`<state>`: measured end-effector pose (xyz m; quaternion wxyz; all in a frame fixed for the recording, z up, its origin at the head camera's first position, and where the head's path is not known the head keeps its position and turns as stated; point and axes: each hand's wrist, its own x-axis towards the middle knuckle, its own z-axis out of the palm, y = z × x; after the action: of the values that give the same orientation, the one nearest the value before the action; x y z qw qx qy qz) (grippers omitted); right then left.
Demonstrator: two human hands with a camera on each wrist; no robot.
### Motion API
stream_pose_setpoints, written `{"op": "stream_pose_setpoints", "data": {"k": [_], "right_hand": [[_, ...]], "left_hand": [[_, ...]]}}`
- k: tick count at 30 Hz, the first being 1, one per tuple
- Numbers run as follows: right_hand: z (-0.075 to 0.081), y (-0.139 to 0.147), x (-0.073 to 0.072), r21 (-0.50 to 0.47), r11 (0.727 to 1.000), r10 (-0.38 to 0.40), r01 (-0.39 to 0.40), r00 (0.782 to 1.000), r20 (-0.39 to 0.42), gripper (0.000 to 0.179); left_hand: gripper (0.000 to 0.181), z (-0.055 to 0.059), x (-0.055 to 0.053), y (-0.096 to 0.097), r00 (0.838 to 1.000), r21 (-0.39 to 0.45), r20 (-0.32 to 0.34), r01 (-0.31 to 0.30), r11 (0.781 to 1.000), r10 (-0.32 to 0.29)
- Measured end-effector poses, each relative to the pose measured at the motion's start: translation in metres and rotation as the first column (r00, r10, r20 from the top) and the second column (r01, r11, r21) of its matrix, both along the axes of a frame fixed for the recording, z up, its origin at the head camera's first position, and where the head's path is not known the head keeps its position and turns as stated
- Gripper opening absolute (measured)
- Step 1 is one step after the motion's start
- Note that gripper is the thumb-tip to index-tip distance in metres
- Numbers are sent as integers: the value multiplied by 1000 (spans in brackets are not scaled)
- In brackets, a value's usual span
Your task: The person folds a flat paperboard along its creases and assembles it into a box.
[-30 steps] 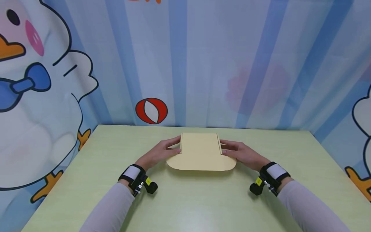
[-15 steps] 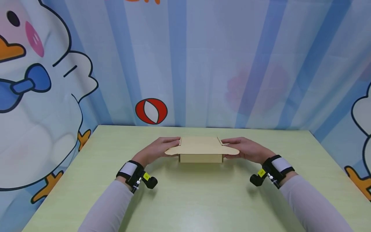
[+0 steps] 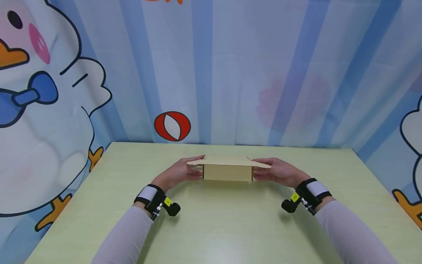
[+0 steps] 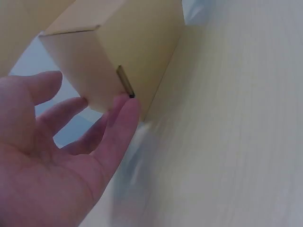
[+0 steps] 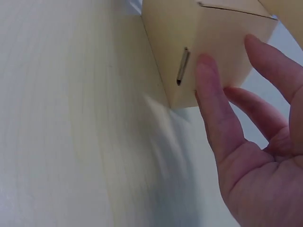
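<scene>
A small tan cardboard box (image 3: 227, 173) is between my two hands near the back of the table. Its wide lid flap (image 3: 227, 161) sticks out toward me over the front wall and past both sides. My left hand (image 3: 179, 171) is at the left end; in the left wrist view its fingertips (image 4: 127, 109) touch the lower corner beside a narrow slot, with the thumb apart from the wall. At the other end, my right hand (image 3: 278, 171) presses fingertips (image 5: 207, 66) to the side wall near a similar slot. The box's back is hidden.
The pale wood-look table (image 3: 224, 223) reaches a printed blue striped curtain (image 3: 234, 73) behind the box. A black wrist camera (image 3: 172, 209) hangs below the left wrist, another camera (image 3: 289, 205) below the right.
The box has tipped so its front wall faces me; the top, broad at first, now shows as a thin strip. Both hands have stayed at its sides.
</scene>
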<state>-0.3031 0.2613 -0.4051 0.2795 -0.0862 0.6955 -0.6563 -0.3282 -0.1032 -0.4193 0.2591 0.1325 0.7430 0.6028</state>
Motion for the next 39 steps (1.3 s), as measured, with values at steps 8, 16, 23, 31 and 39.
{"op": "stream_pose_setpoints", "data": {"k": [8,16,23,31,39], "right_hand": [[-6,-8,-5,-22,999,-37,37,999,-8,58],[-4,-13,-6,-75,994,-80,81,997,25,35],[-7,-17,-7,-70,991,-116,117,993,23,22],[-7,-19,-7,-53,987,-151,153,987,54,26],[-9,-14,-7,-1,992,-125,125,992,6,48]], "left_hand": [[51,2,-2,15,997,-6,20,-72,997,72],[56,4,-4,26,988,-29,49,-143,989,144],[57,3,-5,34,976,-41,85,-199,979,201],[58,2,-4,38,968,-56,111,-220,974,225],[56,-3,-4,40,954,-126,21,-294,947,299]]}}
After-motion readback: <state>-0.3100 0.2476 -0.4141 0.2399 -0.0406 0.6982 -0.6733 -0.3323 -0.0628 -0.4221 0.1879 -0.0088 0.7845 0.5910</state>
